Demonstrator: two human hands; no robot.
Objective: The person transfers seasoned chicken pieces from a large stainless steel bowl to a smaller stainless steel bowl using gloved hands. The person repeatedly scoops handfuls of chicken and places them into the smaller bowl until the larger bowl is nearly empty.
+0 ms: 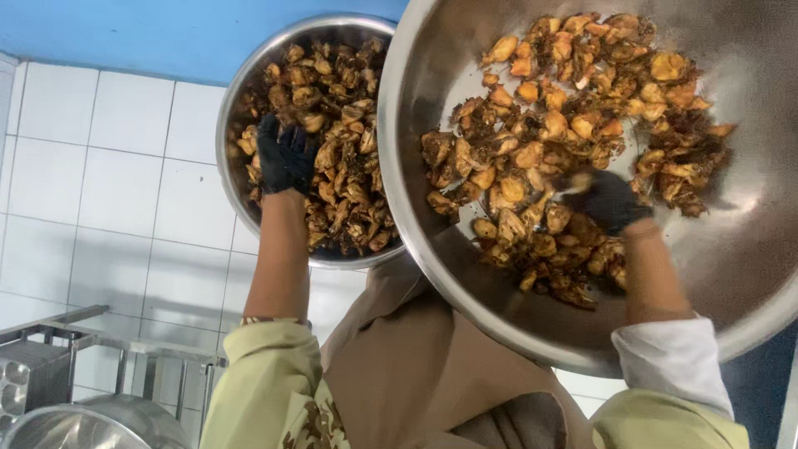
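Black-gloved hands work two steel bowls of browned fried pieces: the left hand lies spread, fingers open, on the smaller bowl's heap, while the right hand pinches a piece amid the larger bowl's scattered pile.

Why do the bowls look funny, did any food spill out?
No spill shows. The browned pieces sit inside both steel bowls, one overlapping the other. The left hand and right hand, in black gloves, rest among them.
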